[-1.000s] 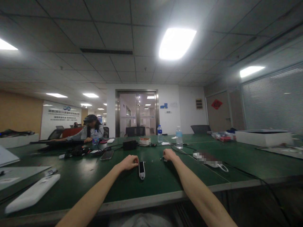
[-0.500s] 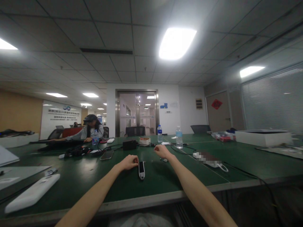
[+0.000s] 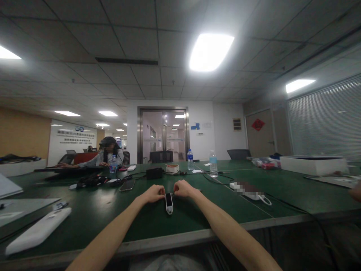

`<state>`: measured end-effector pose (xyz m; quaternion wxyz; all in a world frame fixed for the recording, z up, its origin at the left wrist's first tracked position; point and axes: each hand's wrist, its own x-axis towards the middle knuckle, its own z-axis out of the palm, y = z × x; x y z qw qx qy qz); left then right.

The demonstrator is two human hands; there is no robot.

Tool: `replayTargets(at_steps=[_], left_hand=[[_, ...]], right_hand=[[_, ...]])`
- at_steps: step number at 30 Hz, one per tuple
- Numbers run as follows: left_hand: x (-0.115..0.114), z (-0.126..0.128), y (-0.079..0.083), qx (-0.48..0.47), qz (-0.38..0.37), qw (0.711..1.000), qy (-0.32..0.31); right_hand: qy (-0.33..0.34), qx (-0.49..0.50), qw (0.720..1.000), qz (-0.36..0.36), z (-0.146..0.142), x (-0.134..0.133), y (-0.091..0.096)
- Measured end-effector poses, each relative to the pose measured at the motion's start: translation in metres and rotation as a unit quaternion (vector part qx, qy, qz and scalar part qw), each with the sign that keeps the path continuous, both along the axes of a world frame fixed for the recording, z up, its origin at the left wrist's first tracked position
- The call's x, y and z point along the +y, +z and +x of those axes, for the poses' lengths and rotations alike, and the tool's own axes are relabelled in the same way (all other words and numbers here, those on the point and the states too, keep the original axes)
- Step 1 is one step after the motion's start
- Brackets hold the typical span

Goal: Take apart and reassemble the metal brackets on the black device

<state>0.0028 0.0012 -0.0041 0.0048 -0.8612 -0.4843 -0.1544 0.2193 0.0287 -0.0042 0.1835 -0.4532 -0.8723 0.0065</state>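
A slim white pen-like device with a dark screen [image 3: 169, 203] lies lengthwise on the green table. At its far left edge, my left hand [image 3: 153, 193] is closed, with thumb and fingers pinched against the device's side. My right hand [image 3: 184, 188] is also closed, its fingertips together just by the device's far right edge. Whatever is between those right fingertips is too small to make out. Both forearms rest over the table's near edge.
A phone [image 3: 127, 185] and black adapter [image 3: 154, 173] lie beyond my left hand. Water bottles [image 3: 213, 165] stand farther back. A white power strip [image 3: 248, 190] with a cable is at right, a white case [image 3: 39, 230] at left. Across the table sits a person [image 3: 111, 154].
My right hand has moved left and nearer, to the device's right side, covering small items on the table. My left hand and the device have hardly moved. Something has appeared at the right edge.
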Motion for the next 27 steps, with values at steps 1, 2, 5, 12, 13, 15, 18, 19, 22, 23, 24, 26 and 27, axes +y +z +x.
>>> replayTargets(at_steps=[1, 2, 5, 12, 13, 15, 18, 19, 22, 23, 24, 26, 27], left_hand=[[-0.001, 0.0, 0.0, -0.002, -0.003, 1.0, -0.001], [-0.001, 0.0, 0.001, -0.004, -0.004, 1.0, -0.002], [-0.004, 0.001, 0.002, -0.01, -0.007, 1.0, -0.007], [-0.005, 0.001, 0.003, -0.009, -0.01, 1.0, -0.009], [-0.004, 0.001, 0.003, -0.01, -0.009, 1.0, -0.01], [-0.003, 0.0, 0.002, -0.014, -0.007, 1.0, -0.013], [0.0, -0.001, 0.001, -0.021, -0.004, 1.0, -0.018], [0.0, -0.002, 0.001, -0.023, -0.004, 1.0, -0.019], [0.003, -0.003, -0.001, -0.025, -0.005, 0.999, -0.027], [0.003, -0.003, -0.002, -0.025, -0.004, 0.999, -0.029], [0.004, -0.003, -0.002, -0.024, -0.003, 0.999, -0.03], [0.005, -0.004, -0.003, -0.022, 0.0, 0.999, -0.03], [0.005, -0.004, -0.003, -0.02, 0.001, 0.999, -0.03]], right_hand=[[-0.006, -0.003, 1.0, -0.004, 0.0, -0.001, 0.0], [-0.01, -0.006, 1.0, -0.008, 0.0, -0.002, 0.0], [-0.004, -0.009, 1.0, -0.015, -0.001, -0.002, -0.002], [0.023, 0.013, 0.999, -0.022, -0.002, 0.001, -0.002], [0.025, 0.018, 0.999, -0.024, -0.001, 0.001, -0.002], [0.029, 0.031, 0.999, -0.029, -0.001, 0.0, -0.002], [0.034, 0.043, 0.997, -0.046, 0.0, 0.0, -0.003], [0.036, 0.047, 0.997, -0.051, 0.001, 0.0, -0.004], [0.041, 0.052, 0.996, -0.051, 0.001, 0.001, -0.005], [0.042, 0.052, 0.997, -0.046, 0.001, 0.001, -0.005], [0.043, 0.05, 0.997, -0.04, 0.001, 0.0, -0.005], [0.045, 0.045, 0.997, -0.032, 0.001, -0.001, -0.005], [0.047, 0.043, 0.997, -0.032, 0.001, -0.001, -0.005]])
